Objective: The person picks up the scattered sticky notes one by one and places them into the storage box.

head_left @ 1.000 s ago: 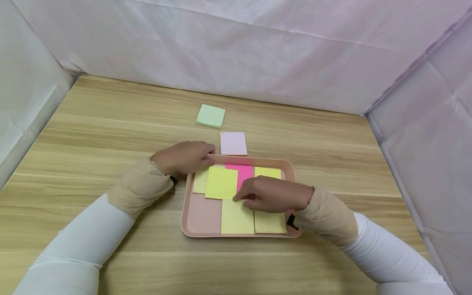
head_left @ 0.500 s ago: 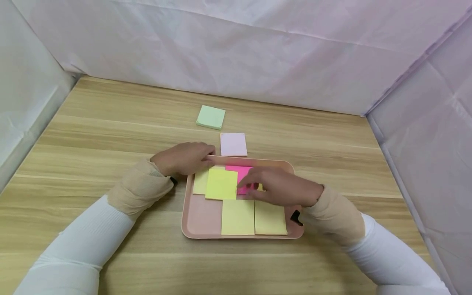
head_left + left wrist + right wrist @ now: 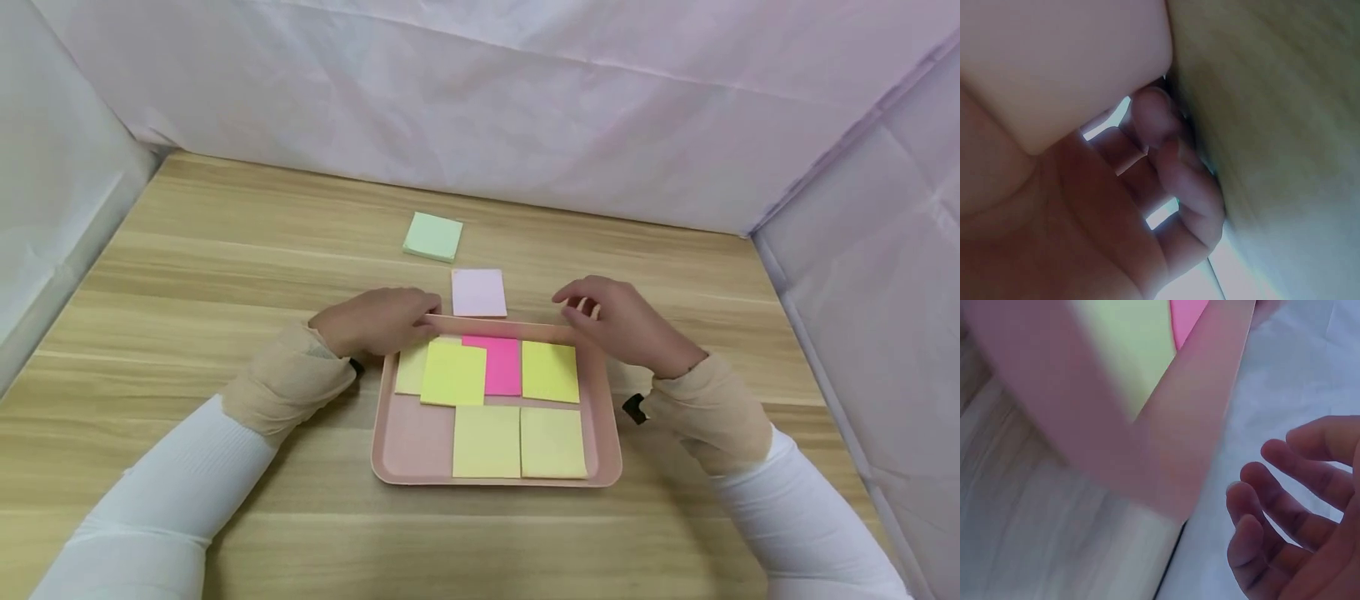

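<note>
A pink tray (image 3: 416, 442) holds several square sticky note pads. A bright yellow pad (image 3: 453, 372) overlaps a pale yellow one (image 3: 409, 372) and a pink pad (image 3: 507, 367). Another yellow pad (image 3: 550, 372) lies at the far right, with two pale yellow pads (image 3: 486, 442) side by side in the near row. My left hand (image 3: 378, 321) grips the tray's far left corner; the left wrist view shows its fingers (image 3: 1188, 181) curled beside the tray wall. Above the far right corner, my right hand (image 3: 618, 321) is raised, fingers loosely bent, holding nothing.
Behind the tray, a lilac sticky note pad (image 3: 478, 293) lies close to its far rim. Farther back is a mint green pad (image 3: 432, 237). White cloth walls (image 3: 487, 100) enclose the wooden table (image 3: 300, 208) at the back and sides.
My right hand has risen from the pads in the tray and moved away and to the right, past the far right corner. The left hand stays at its corner.
</note>
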`<state>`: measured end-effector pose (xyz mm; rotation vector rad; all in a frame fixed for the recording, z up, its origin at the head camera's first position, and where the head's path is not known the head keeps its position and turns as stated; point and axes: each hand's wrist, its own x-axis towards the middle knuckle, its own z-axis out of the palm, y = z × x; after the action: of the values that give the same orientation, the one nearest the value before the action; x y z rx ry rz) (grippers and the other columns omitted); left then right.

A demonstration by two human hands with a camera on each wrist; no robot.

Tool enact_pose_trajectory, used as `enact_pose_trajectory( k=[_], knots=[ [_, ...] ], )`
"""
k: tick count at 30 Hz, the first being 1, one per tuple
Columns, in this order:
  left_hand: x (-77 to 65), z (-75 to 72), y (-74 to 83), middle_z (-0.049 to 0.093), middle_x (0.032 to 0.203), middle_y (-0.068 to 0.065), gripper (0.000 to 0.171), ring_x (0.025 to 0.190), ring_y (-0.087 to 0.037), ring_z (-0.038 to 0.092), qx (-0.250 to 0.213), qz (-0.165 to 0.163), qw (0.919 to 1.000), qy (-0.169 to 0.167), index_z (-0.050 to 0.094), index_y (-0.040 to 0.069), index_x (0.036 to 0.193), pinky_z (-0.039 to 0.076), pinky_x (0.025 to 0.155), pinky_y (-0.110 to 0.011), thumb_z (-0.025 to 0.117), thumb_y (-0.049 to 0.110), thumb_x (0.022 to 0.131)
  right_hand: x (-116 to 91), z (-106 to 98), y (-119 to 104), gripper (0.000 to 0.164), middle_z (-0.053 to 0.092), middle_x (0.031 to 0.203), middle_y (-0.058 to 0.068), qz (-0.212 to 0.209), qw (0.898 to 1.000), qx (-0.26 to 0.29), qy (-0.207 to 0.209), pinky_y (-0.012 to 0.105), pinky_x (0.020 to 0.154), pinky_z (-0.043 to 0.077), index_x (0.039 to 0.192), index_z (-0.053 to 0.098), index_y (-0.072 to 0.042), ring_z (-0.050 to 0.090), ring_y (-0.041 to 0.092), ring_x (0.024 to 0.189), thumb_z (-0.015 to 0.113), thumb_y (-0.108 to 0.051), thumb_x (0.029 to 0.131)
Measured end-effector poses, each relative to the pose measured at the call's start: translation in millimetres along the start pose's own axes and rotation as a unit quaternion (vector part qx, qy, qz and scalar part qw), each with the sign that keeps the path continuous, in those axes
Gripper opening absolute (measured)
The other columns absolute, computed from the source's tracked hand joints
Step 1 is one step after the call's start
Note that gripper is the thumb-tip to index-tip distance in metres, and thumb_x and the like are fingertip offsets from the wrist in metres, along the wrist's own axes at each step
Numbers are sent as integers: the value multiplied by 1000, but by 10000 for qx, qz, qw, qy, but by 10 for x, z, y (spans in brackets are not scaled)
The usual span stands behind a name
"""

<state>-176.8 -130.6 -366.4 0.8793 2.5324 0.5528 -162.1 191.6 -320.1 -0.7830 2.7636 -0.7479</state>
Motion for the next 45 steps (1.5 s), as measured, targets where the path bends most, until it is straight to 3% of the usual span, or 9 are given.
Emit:
enact_pose_trajectory(
  k=[3,8,16,23,30,38,45],
  knots=[
    [-18,1,0,56,82,-3,13,72,-18,50,12,5,10000,9,56,16,92,44,66,-33,51,27,95,-6,10,168,23,64,95,6,341,9993,51,106,38,64,50,111,66,-7,55,18,77,60,-16,91],
    [-60,4,-9,56,82,-2,13,72,-17,50,-52,-88,9999,-51,56,16,92,43,66,-33,51,28,95,-32,90,324,25,63,96,9,755,9960,365,-300,38,62,49,115,64,-11,55,23,73,58,-20,93],
    [-87,8,-11,55,80,-2,12,70,-17,50,-45,-70,10000,2,55,17,91,43,63,-32,52,28,95,-90,187,411,23,64,98,5,514,9894,1079,-824,38,68,51,113,66,-20,60,17,72,59,-27,92],
    [-83,19,-11,55,82,-1,13,74,-17,49,55,-13,10000,-29,55,17,90,42,68,-33,52,28,95,-149,252,475,19,65,98,11,225,9847,1379,-1037,34,65,54,108,67,-9,61,17,73,58,-16,93],
    [-55,18,14,54,82,-1,13,76,-17,49,104,8,9999,-137,55,18,92,42,69,-33,52,31,95,-199,233,510,20,58,88,9,8,9783,1446,-1487,37,68,50,112,63,-10,54,21,79,51,-14,97],
    [-92,13,-9,54,80,0,13,75,-16,49,66,-9,9998,-199,55,20,91,42,68,-32,52,31,95,-231,335,466,24,58,96,14,176,9771,1629,-1360,38,70,51,119,59,-8,56,21,80,49,-10,97],
    [-230,30,-48,55,78,0,14,69,-16,50,-61,-55,9998,-207,55,20,89,44,65,-32,50,32,95,-202,394,342,23,57,89,17,142,9794,1584,-1242,39,66,49,115,62,-4,53,26,77,48,-5,97]
  ],
)
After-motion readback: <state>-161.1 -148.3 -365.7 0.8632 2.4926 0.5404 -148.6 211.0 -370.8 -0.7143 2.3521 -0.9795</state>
